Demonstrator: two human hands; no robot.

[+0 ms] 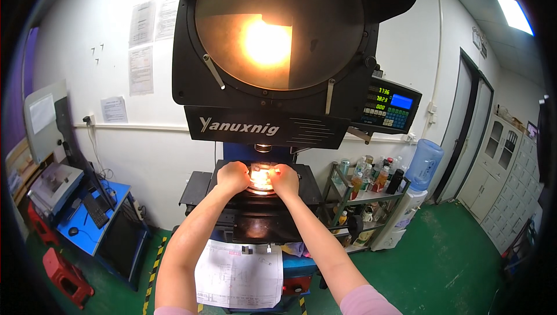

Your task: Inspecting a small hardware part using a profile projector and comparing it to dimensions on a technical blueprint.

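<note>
Pink sleeves point(368, 301) and bare forearms point(188, 239) lie nearest, reaching far to a small, clear-looking piece point(261, 175) over the round lit glass point(262, 191) of a black stage point(308, 186). Glare washes out its outline. The left hand point(233, 177) and right hand point(284, 179) flank it, fingers curled inward with the tips close together at its two sides; whether they pinch it or only steady it, I cannot tell. It looks light and stiff, perhaps smooth enough to slip and easily chipped or smudged, so a gentle hold by the left and right edges would suit it best. The glass beneath seems hard and polished, ringed by a metal rim; the stage is flat, dark metal. A stubby round lens point(263, 148) hangs above, under a dark boxy housing point(188, 65) with a large frosted round screen point(325, 31). On the near side hangs a creased paper drawing point(238, 277). To the right, a metal rack point(377, 198) carries plastic bottles point(380, 179), beside a ribbed blue jug point(424, 164). To the left is a smooth blue bench point(119, 195) with a keyboard point(96, 209), and a red plastic stool point(67, 271).
</note>
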